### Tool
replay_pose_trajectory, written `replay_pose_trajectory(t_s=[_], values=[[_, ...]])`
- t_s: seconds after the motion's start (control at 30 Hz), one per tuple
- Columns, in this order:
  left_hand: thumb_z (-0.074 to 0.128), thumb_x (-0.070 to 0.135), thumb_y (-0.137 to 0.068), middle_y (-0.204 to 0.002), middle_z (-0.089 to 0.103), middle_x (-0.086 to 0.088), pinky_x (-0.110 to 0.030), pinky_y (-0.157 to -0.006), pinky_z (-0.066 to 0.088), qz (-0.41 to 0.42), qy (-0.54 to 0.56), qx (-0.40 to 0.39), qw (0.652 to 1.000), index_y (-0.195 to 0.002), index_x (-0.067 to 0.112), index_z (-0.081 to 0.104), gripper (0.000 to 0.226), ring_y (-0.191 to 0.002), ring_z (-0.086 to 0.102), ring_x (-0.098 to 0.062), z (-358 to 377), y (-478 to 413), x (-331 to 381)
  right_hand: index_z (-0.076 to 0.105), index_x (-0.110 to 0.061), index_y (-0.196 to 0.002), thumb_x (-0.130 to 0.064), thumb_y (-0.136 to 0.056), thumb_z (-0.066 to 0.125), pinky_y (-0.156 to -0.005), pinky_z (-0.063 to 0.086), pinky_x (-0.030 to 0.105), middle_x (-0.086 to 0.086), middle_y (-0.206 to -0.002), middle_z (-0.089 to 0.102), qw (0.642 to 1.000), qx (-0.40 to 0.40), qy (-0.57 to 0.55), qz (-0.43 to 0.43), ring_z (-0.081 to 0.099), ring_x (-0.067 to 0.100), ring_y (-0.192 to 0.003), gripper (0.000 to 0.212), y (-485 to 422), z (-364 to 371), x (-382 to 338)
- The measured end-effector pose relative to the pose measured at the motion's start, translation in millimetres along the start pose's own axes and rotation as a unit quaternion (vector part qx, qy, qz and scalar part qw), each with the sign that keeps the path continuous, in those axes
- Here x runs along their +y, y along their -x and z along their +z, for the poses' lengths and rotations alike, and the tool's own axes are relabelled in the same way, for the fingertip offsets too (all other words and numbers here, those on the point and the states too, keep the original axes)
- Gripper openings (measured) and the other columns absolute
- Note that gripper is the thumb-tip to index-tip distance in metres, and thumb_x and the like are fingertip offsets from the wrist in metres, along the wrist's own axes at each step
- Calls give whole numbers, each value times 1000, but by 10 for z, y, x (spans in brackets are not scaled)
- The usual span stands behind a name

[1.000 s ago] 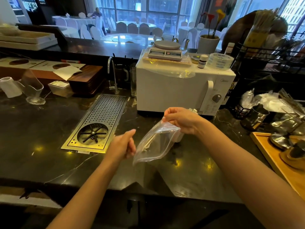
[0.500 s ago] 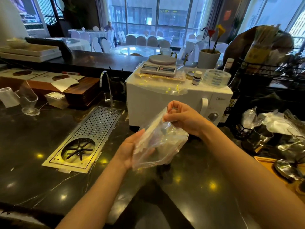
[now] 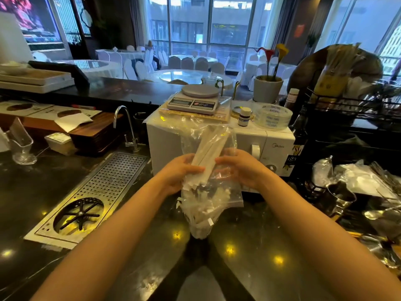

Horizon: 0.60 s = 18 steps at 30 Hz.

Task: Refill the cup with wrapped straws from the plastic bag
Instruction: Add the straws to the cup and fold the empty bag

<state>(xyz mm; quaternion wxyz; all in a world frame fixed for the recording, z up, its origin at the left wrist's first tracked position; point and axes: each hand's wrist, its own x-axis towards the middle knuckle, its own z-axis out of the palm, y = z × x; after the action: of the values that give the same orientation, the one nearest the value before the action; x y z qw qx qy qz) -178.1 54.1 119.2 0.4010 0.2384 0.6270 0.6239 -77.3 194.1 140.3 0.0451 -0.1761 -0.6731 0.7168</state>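
A clear plastic bag point(image 3: 219, 199) hangs upright over the dark counter, in front of the white microwave. Inside it a bundle of white wrapped straws point(image 3: 211, 152) leans up and to the right, with loose paper ends bunched at the bottom of the bag. My left hand point(image 3: 179, 175) grips the bag and the bundle from the left. My right hand point(image 3: 242, 169) holds the bag from the right at the same height. The bottom of the bag nearly touches the counter. I cannot pick out the cup under or behind the bag.
The white microwave point(image 3: 273, 146) with a kitchen scale point(image 3: 196, 98) on top stands just behind my hands. A steel drain tray point(image 3: 97, 192) is set into the counter at left, with a tap point(image 3: 128, 124) behind it. Metal jugs and bags crowd the right side point(image 3: 340, 196). A black rack point(image 3: 347, 105) holds a container of straws.
My left hand has closed on the bag, which it was not touching a second ago. The bag has turned upright, and the straw bundle now stands between both hands.
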Motion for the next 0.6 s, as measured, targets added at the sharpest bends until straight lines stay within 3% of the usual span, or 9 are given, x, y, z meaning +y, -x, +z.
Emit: replay_pose_trajectory(t_s=[0.1, 0.27, 0.37, 0.5, 0.6], values=[[54, -3, -84, -106, 60, -8, -38, -84, 52, 15, -38, -2, 999, -124, 9, 48, 42, -96, 60, -26, 60, -92, 68, 62, -14, -94, 2, -85, 55, -54, 59, 26, 8, -88, 68, 999, 37, 1, -25, 67, 18, -68, 19, -29, -21, -17], [54, 2, -86, -98, 61, -2, -33, -78, 53, 27, -88, -29, 995, -126, 14, 48, 42, -87, 61, -19, 116, -196, 171, 57, -10, -103, 5, -85, 54, -57, 57, 29, 7, -87, 64, 994, 88, -1, -65, 63, 22, -70, 23, -39, -56, -46], [54, 0, -85, -92, 63, 1, -30, -79, 51, 36, -117, -43, 992, -127, 13, 50, 44, -84, 61, -15, 124, -227, 196, 55, -13, -109, 4, -85, 55, -53, 56, 24, 3, -87, 64, 989, 113, 26, -88, 67, 11, -61, 29, -36, -62, -21], [55, -2, -83, -102, 63, -6, -39, -91, 50, 22, -144, -58, 988, -125, 11, 53, 44, -100, 60, -24, 51, -240, 131, 55, -12, -116, -1, -86, 56, -52, 55, 16, 5, -94, 65, 981, 139, 82, -104, 65, 11, -73, 32, 5, -22, 86], [55, -3, -83, -103, 62, -6, -30, -82, 50, 13, -155, -71, 985, -125, 10, 53, 44, -99, 58, -22, -11, -222, 66, 54, -7, -119, -1, -87, 55, -49, 51, 11, 5, -96, 65, 981, 137, 92, -106, 65, 6, -69, 32, 20, 49, 152]])
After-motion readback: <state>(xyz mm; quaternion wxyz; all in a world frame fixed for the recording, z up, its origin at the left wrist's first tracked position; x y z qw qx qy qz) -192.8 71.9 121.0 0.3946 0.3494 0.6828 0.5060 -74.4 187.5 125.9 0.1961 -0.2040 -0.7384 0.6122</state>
